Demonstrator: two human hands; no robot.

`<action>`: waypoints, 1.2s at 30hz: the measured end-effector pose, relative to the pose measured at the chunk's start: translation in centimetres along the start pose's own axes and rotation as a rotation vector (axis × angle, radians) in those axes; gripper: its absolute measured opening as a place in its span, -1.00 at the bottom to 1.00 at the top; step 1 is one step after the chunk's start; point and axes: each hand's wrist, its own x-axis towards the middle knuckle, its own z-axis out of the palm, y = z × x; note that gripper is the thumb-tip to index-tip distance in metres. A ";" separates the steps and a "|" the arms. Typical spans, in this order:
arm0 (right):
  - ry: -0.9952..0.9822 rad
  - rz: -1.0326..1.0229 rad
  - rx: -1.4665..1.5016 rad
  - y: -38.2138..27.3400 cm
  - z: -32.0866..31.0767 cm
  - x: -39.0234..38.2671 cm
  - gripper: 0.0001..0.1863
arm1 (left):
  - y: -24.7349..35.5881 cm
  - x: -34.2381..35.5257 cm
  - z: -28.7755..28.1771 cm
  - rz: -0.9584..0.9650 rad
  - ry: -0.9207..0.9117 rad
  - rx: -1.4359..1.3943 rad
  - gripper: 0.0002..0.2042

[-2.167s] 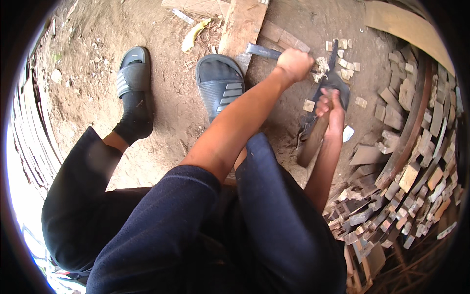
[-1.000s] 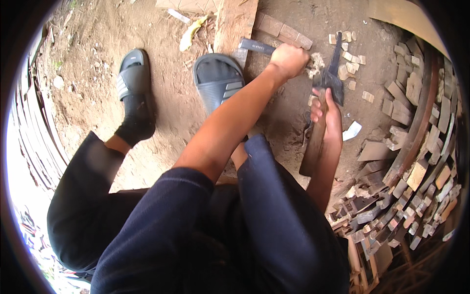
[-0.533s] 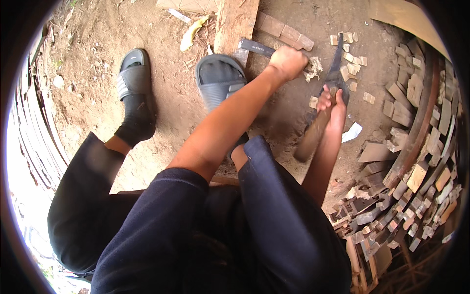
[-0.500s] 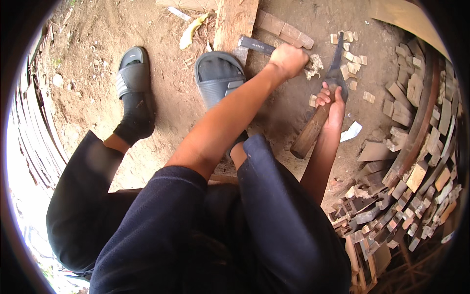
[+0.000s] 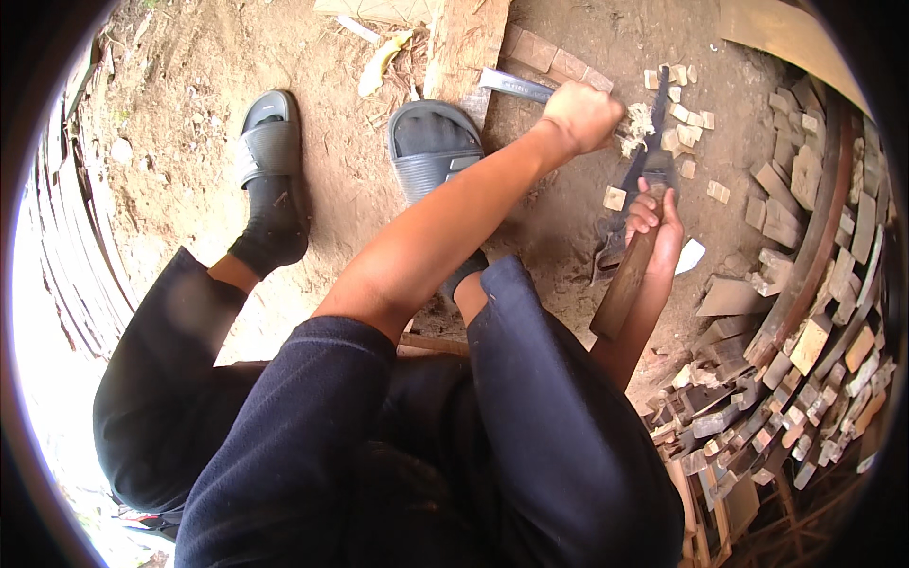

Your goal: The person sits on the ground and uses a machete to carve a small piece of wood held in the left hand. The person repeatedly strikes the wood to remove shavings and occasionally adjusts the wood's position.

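Note:
My left hand (image 5: 585, 115), fingers wrapped tight, grips a flat dark bar (image 5: 516, 85) that sticks out to its left. A frayed, pale fibrous tuft (image 5: 636, 130) shows at the other side of this fist. Fingers of my right hand (image 5: 660, 216) curl around a tool's brown wooden handle (image 5: 623, 289). The handle slants up to a dark head (image 5: 660, 168), whose kind I cannot make out. Beside and partly behind the right hand, a dark hand saw (image 5: 653, 123) lies on the dirt. Several small wood blocks (image 5: 684, 133) lie around its blade.
At the right is a big pile of wood offcuts (image 5: 776, 222). A wooden board (image 5: 464, 47) and a row of brown blocks (image 5: 549, 57) lie at the far side. My sandalled feet (image 5: 436, 142) rest on the dirt, near a yellow peel-like scrap (image 5: 382, 64).
My left hand has shifted right with the bar and tuft. My right hand has drawn the wooden-handled tool nearer and to the right, uncovering more of the saw.

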 end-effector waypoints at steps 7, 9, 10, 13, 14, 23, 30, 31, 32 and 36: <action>0.173 -0.090 -0.601 1.2 4.4 -1.4 -0.47 | -0.4 0.1 0.3 -0.076 -0.021 0.002 -0.89; 0.145 -0.028 -0.699 1.2 5.4 -1.1 -0.47 | -1.7 0.0 0.6 -0.033 0.029 0.013 -0.89; 0.169 -0.053 -0.627 1.5 5.4 -0.9 -0.50 | -2.2 -0.1 0.7 -0.013 0.054 0.019 -0.89; 0.100 -0.143 -0.321 2.2 4.2 1.2 -0.52 | -2.0 0.0 0.1 -0.020 0.044 -0.001 -0.87; 0.083 -0.126 -0.331 2.3 4.1 1.2 -0.53 | -1.8 -0.2 -0.1 -0.026 0.039 -0.014 -0.87; 0.037 -0.107 -0.238 1.2 3.3 -1.4 -0.52 | 1.3 -1.0 -0.3 -0.001 0.055 -0.123 -0.86; 0.154 -0.312 -0.227 0.0 4.3 -3.2 -0.46 | 1.4 -0.4 -0.2 -0.070 0.095 -0.160 -0.84; 0.179 -0.264 -0.373 0.6 5.1 -3.5 -0.47 | 1.4 -0.2 -0.2 -0.072 0.083 -0.156 -0.84; 0.205 -0.213 -0.524 1.1 5.7 -3.6 -0.48 | 1.3 0.0 -0.1 -0.075 0.072 -0.157 -0.84; 0.230 -0.137 -0.593 1.4 6.2 -3.8 -0.50 | 1.0 -0.2 -0.1 -0.084 0.018 -0.143 -0.83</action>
